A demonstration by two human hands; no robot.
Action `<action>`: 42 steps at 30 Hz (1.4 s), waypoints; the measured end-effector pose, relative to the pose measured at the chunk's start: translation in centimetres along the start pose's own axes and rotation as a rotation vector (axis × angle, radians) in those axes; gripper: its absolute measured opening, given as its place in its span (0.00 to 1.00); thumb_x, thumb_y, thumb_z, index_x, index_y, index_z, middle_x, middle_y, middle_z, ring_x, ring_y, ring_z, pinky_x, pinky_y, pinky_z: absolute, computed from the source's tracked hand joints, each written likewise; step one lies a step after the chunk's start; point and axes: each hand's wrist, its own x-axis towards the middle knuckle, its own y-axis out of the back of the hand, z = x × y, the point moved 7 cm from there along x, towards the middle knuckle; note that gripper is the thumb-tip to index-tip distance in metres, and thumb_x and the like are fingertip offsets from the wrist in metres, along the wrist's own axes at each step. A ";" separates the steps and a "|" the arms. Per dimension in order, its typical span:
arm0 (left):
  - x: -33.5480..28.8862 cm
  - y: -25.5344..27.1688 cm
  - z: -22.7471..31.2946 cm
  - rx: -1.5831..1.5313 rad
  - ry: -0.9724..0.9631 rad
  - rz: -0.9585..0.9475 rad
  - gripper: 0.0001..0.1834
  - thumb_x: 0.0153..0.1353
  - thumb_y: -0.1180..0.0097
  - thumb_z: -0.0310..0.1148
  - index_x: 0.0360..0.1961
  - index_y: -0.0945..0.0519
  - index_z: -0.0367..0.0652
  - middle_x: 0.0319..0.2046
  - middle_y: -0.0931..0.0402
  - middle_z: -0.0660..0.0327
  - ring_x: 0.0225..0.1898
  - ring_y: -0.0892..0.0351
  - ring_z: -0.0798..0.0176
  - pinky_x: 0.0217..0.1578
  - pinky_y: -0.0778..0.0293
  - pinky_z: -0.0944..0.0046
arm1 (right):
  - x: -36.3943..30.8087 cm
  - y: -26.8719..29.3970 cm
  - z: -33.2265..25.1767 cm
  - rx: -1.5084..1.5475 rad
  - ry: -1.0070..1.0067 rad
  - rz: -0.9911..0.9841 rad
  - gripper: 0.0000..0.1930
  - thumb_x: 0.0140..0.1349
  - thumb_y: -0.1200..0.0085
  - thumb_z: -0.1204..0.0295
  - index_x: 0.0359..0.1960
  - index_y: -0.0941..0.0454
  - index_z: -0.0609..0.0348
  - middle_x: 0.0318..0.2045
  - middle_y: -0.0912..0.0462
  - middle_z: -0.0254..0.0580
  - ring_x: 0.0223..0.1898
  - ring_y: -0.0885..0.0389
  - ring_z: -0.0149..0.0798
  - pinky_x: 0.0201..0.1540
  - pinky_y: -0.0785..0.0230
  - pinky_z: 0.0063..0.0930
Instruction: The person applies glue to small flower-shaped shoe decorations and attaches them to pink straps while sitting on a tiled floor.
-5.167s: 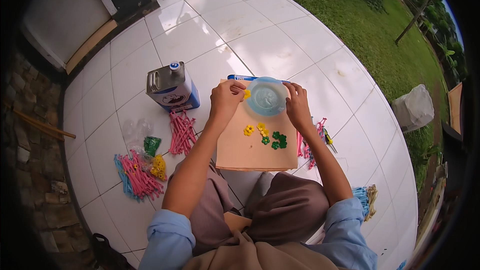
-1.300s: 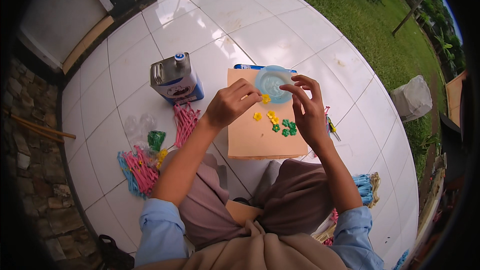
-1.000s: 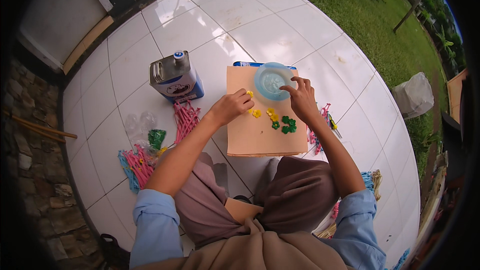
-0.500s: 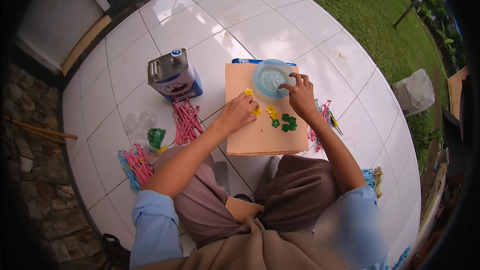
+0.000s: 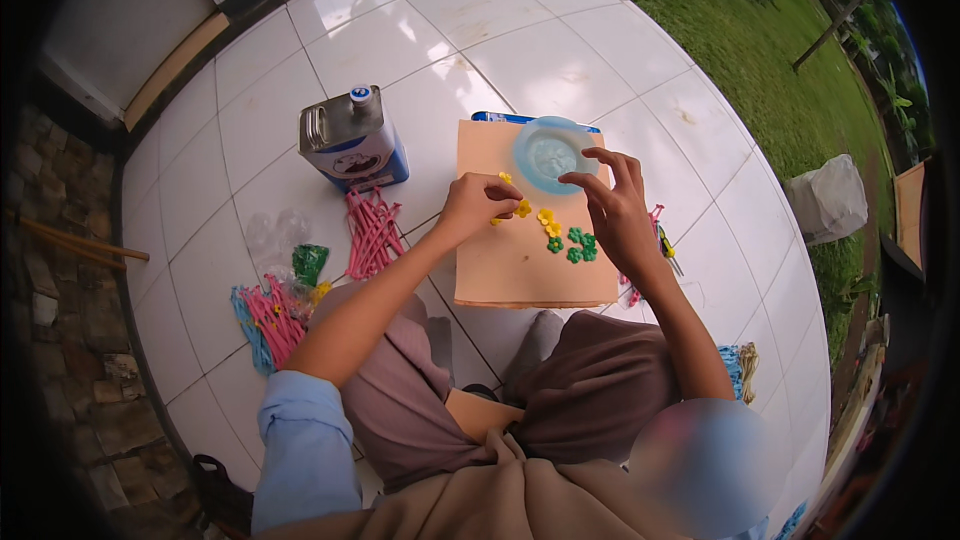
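I see the left hand [image 5: 480,208] over the left side of the peach board [image 5: 535,275], its fingers aimed rightward, thumb and fingertips pinching a small yellow flower [image 5: 523,208]. That flower is round, petals fanning out evenly; its exact tilt is too small for me to read. The right hand [image 5: 620,208] is loose, fingers spread and pointing left by the rim of the blue bowl [image 5: 553,155]; I can't tell whether it touches.

The board's long axis runs straight away from the wearer, with the bowl at its far end. Nearer, the green flowers [image 5: 583,244] lie clustered right of centre. Beyond the left forearm, a bundle of pink strips [image 5: 372,232] lies lengthwise toward the wearer, just beside the upright metal can [image 5: 353,140].
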 end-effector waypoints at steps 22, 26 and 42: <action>0.1 0.3 -0.3 -0.475 0.118 0.021 0.11 0.53 0.42 0.24 0.38 0.21 0.29 0.35 0.21 0.54 0.35 0.20 0.67 0.40 0.23 0.73 | 0.3 -0.8 -1.5 -0.232 0.258 0.032 0.18 0.46 0.48 0.82 0.38 0.22 0.45 0.52 0.33 0.38 0.54 0.37 0.45 0.57 0.46 0.44; 1.5 -0.9 -1.7 -0.002 0.112 0.023 0.09 0.50 0.41 0.23 0.34 0.20 0.32 0.35 0.21 0.54 0.33 0.20 0.67 0.37 0.23 0.71 | 0.1 -2.9 5.4 -0.261 -0.012 0.013 0.20 0.47 0.52 0.84 0.39 0.21 0.44 0.51 0.33 0.41 0.54 0.39 0.49 0.54 0.44 0.44; 1.0 -1.3 1.4 0.472 -0.241 0.231 0.05 0.50 0.41 0.27 0.28 0.20 0.39 0.28 0.25 0.55 0.27 0.23 0.59 0.32 0.26 0.62 | 0.7 -6.3 7.2 -0.340 -0.041 -0.135 0.18 0.47 0.54 0.82 0.38 0.20 0.45 0.53 0.35 0.42 0.56 0.41 0.47 0.57 0.48 0.47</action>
